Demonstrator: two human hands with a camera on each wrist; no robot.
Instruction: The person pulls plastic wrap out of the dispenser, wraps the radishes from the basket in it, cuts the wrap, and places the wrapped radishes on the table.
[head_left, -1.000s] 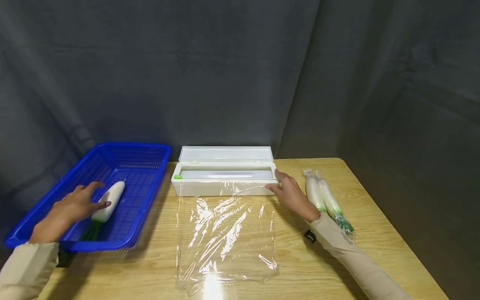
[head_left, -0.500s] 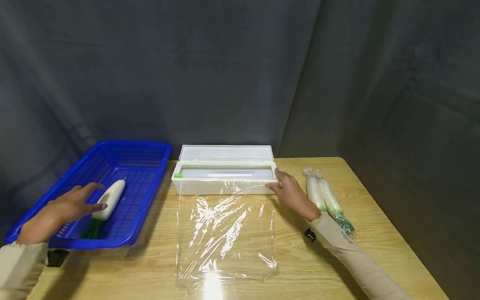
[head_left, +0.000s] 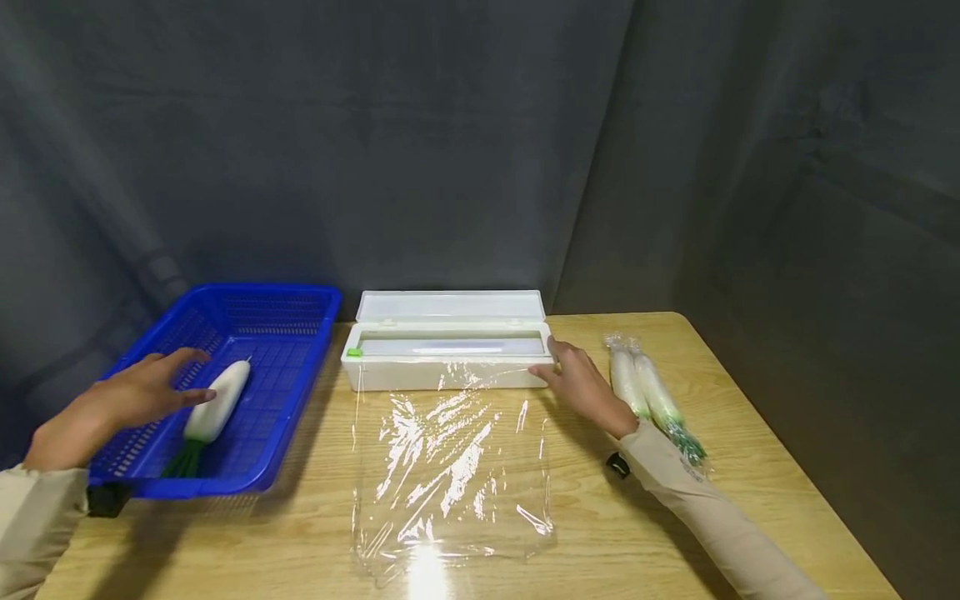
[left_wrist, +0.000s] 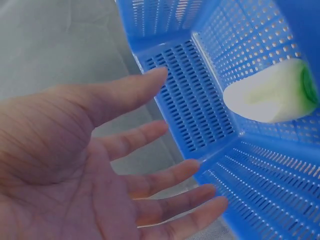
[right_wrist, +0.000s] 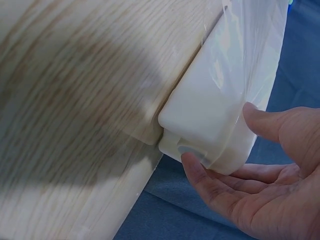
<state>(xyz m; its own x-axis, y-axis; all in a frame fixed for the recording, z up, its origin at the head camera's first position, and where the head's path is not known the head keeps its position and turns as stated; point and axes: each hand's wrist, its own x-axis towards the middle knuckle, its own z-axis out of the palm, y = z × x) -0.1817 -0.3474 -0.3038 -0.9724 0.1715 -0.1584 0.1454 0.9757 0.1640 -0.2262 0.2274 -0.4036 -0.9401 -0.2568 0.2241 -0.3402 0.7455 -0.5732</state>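
My left hand [head_left: 131, 400] hovers over the left side of the blue basket [head_left: 300, 400], its fingers spread and holding nothing. A white radish [head_left: 225, 396] with green leaves lies in that basket, just right of the hand; the left wrist view shows a gap between the fingers and the radish [left_wrist: 272, 92]. My right hand [head_left: 581, 387] holds the right end of a white cling film dispenser [head_left: 435, 377], thumb on the front and fingers around the end [right_wrist: 200, 107]. Clear cling film [head_left: 453, 475] runs from the dispenser over the table toward me.
Two film-wrapped radishes [head_left: 645, 387] lie side by side beyond my right hand. The dispenser's lid [head_left: 450, 306] is raised at the back, and a green slider [head_left: 354, 352] sits at its left end. A dark curtain [head_left: 450, 150] hangs behind the wooden table [head_left: 750, 467].
My left hand has drifted a little left, away from the radish, with its fingers still spread. The right hand, dispenser and film stay in place.
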